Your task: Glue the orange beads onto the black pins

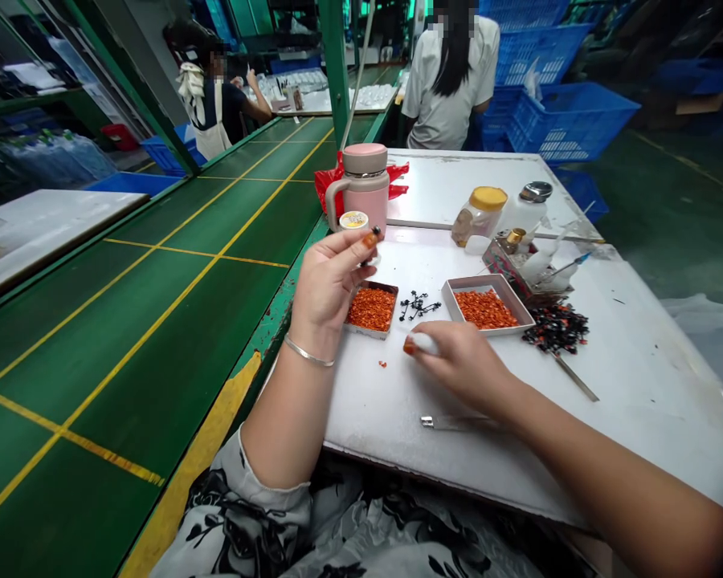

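Note:
My left hand (331,277) is raised over the near-left of the white table, thumb and fingers pinched on a small black piece (376,231). Lower and to the right, my right hand (458,357) is wrapped round a white rounded object (425,343) that looks like a small squeeze bottle; most of it is hidden. Partly behind my left hand sits a shallow box of orange-red chips (372,309). A second box of orange-red chips (485,309) lies beyond my right hand. Several black branched pieces (418,306) are spread between the boxes.
A pile of black and red pieces (557,327) lies right, with a metal strip (577,377) beside it. Behind stand a pink mug (366,193), a yellow-lidded jar (480,213) and a box of bottles (530,269). A green conveyor belt (217,289) runs left; two people work farther back.

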`<state>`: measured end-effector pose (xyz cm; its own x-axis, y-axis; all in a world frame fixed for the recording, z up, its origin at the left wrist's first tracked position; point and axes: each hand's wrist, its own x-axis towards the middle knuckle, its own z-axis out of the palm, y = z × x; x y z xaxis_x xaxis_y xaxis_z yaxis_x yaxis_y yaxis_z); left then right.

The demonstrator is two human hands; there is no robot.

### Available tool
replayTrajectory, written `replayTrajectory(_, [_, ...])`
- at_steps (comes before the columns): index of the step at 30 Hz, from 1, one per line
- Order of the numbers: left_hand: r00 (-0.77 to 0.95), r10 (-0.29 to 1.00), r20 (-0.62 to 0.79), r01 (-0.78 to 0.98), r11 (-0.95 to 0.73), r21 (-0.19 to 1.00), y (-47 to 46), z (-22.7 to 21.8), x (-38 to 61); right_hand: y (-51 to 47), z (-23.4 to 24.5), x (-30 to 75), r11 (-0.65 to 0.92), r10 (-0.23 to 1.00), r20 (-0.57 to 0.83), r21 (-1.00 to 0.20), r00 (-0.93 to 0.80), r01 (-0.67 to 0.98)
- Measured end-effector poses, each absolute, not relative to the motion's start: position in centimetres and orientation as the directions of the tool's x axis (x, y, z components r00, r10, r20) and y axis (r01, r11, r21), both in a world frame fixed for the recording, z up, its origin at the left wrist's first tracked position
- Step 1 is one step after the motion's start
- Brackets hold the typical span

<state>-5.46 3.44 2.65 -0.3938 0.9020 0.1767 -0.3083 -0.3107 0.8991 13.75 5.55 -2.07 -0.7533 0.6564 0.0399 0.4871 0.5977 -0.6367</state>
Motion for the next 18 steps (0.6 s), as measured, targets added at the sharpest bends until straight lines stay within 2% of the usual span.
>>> replayTrajectory(2, [-0.313, 0.936, 0.161, -0.254, -0.246, 0.935, 3.5, 2.2, -4.4, 6.6, -1.6, 15.2, 0.367, 0.745, 0.043, -0.86, -0.666, 0.355])
replayTrajectory(3, [-0.259, 0.954, 0.15, -0.21, -0.207, 0.956, 3.4, 2.0, -3.7, 7.2, -1.4, 15.9, 0.249, 0.787, 0.031, -0.93, -0.617, 0.271])
replayTrajectory(6, [-0.108, 0.989, 0.096, -0.062, -0.104, 0.993, 3.3, 1.2, -1.6, 8.3, -1.4, 17.8, 0.021, 0.872, 0.004, -0.999, -0.49, 0.029])
replayTrajectory(8, [-0.042, 0.997, 0.061, 0.032, -0.06, 0.998, 3.3, 0.8, -0.5, 8.5, -1.7, 18.5, -0.023, 0.893, 0.012, -0.997, -0.449, -0.073])
replayTrajectory(11, [-0.003, 0.999, 0.032, 0.151, -0.031, 0.988, 3.2, 0.5, 0.7, 8.4, -2.1, 19.0, -0.028, 0.892, 0.033, -0.991, -0.45, -0.128])
replayTrajectory(18, [-0.002, 1.0, -0.014, 0.254, 0.014, 0.967, 3.4, 0.1, 1.1, 8.0, -1.8, 19.1, 0.005, 0.868, 0.037, -0.998, -0.495, -0.067])
